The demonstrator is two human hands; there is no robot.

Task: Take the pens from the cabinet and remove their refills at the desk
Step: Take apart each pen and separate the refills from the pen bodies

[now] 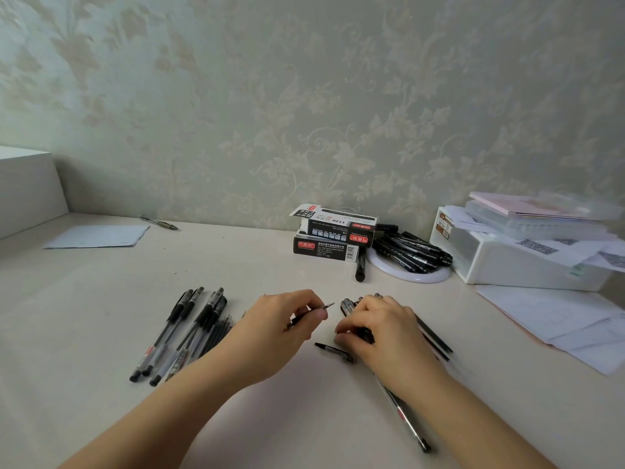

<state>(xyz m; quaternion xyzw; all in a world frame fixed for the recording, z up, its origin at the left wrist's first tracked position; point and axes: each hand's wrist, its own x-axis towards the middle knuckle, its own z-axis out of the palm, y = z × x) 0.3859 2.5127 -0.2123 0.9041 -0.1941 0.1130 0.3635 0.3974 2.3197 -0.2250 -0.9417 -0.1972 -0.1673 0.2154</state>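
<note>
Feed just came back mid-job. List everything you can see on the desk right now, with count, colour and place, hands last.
Desk: one, cream, fills the lower frame.
Pen pile: several pens, black and clear, left of the hands.
Pen tip: one loose piece, black, between the hands.
Pen: one, black and clear, under the right forearm.
Boxes: two, black, stacked at the back.
Markers: a heap, black, right of the boxes.
Bin: one, white, far right, papers on top.
Sheet: one, white, back left.
Lone pen: one, dark, back left by the wall.
Left hand: pinches a refill.
Right hand: grips a pen barrel.
</note>
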